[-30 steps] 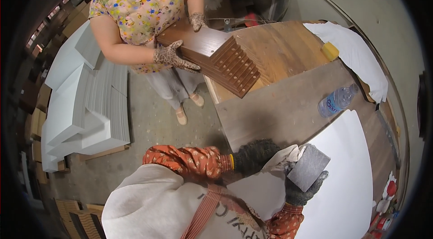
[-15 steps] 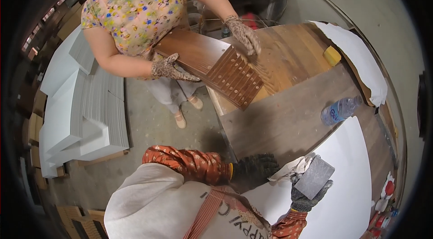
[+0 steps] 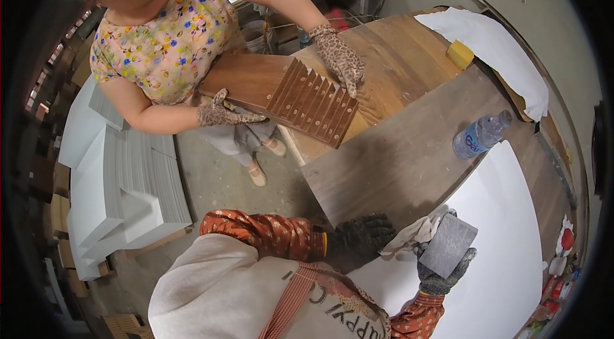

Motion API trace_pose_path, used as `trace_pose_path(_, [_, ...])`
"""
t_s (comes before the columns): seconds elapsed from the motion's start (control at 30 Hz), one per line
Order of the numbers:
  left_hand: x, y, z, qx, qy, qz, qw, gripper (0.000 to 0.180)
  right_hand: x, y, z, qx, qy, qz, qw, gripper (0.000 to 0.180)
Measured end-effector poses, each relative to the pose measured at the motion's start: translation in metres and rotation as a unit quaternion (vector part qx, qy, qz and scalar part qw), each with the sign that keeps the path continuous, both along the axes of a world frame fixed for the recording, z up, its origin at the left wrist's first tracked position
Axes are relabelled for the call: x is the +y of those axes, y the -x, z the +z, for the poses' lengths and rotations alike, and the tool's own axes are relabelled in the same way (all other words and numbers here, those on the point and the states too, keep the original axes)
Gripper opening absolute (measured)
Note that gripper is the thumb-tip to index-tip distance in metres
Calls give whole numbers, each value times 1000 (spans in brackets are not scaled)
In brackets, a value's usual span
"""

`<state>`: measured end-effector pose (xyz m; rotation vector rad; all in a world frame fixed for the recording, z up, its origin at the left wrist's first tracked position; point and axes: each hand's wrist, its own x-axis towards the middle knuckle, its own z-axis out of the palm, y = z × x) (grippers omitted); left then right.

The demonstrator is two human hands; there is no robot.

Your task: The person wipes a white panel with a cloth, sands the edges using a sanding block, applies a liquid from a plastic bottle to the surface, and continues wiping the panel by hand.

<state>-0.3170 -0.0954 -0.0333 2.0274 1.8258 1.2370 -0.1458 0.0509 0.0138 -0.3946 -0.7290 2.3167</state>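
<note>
My right hand (image 3: 446, 279), in a dark grey glove, is closed round a flat grey rectangular block (image 3: 449, 244). A crumpled off-white cloth (image 3: 412, 235) is bunched beside the block at the same hand, partly behind it. My left hand (image 3: 363, 236), in a black glove, lies with fingers stretched out at the near edge of the brown board (image 3: 390, 163), holding nothing. Under and beside my right hand spreads a large white sheet (image 3: 505, 230). Across from me, a co-worker's two patterned gloved hands are at a stack of brown wooden boards (image 3: 313, 103) with dotted ends.
A water bottle (image 3: 481, 134) lies on the table near the white sheet. A yellow block (image 3: 460, 55) sits farther back, beside torn white paper (image 3: 492, 45). Tall stacks of white panels (image 3: 137, 173) stand on the floor at left. Small items (image 3: 558, 281) crowd the right edge.
The co-worker's boards have slid apart into steps at their ends, and the co-worker's right-side hand now touches their far edge. My hands hold nearly the same pose; the view has shifted slightly.
</note>
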Motion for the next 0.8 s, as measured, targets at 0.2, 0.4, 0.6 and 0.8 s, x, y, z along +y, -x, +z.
trace_pose_path(0.2, [-2,-3,4,-22,27,17,999,43,-4,5,5,-8,30,-31,999,95])
trace_pose_path(0.4, [0,-4,-4,25,6,41,999,41,-2,6,7,-11,37,-39,998,96])
trace_pose_path(0.6, [2,3,1,16,-12,23,1000,41,-1,4,5,-2,46,-34,998,97])
trace_pose_path(0.8, [1,0,-5,-3,-32,43,999,45,-2,6,4,17,32,-25,999,92])
